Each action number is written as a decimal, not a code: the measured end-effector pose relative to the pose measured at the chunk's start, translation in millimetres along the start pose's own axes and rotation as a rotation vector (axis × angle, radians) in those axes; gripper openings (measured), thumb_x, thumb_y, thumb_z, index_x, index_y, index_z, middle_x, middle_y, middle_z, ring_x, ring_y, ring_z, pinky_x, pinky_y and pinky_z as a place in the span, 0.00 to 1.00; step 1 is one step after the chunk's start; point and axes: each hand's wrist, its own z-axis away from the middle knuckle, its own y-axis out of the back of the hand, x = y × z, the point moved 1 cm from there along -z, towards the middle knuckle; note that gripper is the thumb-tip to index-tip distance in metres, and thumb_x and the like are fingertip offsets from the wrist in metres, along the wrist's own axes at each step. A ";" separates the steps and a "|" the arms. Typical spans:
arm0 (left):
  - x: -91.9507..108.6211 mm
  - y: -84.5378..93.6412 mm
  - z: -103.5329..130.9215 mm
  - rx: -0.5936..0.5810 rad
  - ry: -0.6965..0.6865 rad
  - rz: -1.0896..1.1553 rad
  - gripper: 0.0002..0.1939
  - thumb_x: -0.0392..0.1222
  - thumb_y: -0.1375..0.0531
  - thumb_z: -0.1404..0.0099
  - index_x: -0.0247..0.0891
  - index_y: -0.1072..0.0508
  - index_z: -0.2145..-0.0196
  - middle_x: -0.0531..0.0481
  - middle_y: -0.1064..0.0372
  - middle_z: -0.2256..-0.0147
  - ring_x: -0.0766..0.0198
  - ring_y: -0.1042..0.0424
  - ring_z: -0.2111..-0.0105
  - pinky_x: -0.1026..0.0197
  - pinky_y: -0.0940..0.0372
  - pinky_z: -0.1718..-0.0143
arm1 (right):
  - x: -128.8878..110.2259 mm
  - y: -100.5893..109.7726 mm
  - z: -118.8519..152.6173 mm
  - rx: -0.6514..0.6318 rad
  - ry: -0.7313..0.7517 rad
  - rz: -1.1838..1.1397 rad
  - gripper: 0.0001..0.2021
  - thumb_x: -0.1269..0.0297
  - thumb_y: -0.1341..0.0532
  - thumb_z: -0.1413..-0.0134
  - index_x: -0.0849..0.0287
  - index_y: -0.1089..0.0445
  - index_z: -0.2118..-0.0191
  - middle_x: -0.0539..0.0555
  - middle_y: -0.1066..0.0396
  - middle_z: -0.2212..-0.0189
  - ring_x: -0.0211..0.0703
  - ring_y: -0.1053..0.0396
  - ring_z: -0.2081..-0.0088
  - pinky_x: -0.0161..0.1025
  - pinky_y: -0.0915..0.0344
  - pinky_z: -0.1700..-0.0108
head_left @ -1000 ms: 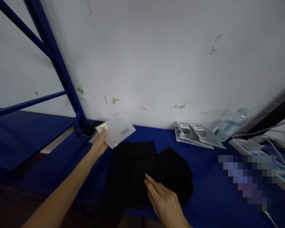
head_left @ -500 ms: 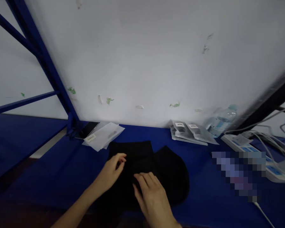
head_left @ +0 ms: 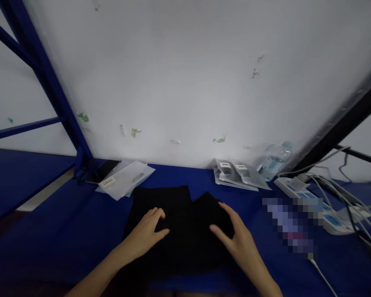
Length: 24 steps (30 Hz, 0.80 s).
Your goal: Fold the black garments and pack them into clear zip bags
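My left hand point(head_left: 146, 235) and right hand point(head_left: 236, 241) lie flat, unclenched, on one black cloth point(head_left: 176, 231). Its long axis runs toward the wall point(head_left: 185, 74).

1. You faced a big white wall point(head_left: 188, 74) with small green bits and marks stuck on it.
2. You looked down at a dark blue table point(head_left: 64, 231) that ran right up to the wall.
3. You had a blue metal frame point(head_left: 49, 86) standing at your left, with a bar across it.
4. You had a black beam point(head_left: 343, 128) slanting down at your right.
5. The light was soft and a bit dim.
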 end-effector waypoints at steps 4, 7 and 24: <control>3.9 -5.4 1.2 0.006 -0.011 0.088 0.04 0.44 0.47 0.35 0.43 0.38 0.65 0.54 0.36 0.67 0.60 0.33 0.66 0.59 0.40 0.63 | -6.4 -9.5 3.1 -0.067 0.103 0.145 0.24 0.56 0.36 0.50 0.49 0.34 0.45 0.57 0.40 0.40 0.58 0.43 0.39 0.59 0.40 0.43; 4.8 5.6 0.7 0.095 -0.044 0.146 0.05 0.45 0.47 0.34 0.43 0.38 0.65 0.56 0.36 0.68 0.61 0.33 0.66 0.61 0.40 0.63 | -9.3 -6.2 -6.9 0.026 0.083 0.066 0.12 0.60 0.43 0.44 0.53 0.26 0.56 0.57 0.30 0.48 0.57 0.37 0.43 0.58 0.40 0.43; -71.3 58.1 -9.3 0.370 -0.009 0.031 0.16 0.52 0.44 0.36 0.45 0.27 0.54 0.50 0.27 0.53 0.53 0.30 0.50 0.51 0.39 0.46 | 8.5 0.1 -55.0 0.129 0.198 0.205 0.20 0.55 0.45 0.42 0.58 0.33 0.48 0.59 0.28 0.51 0.55 0.37 0.45 0.54 0.40 0.45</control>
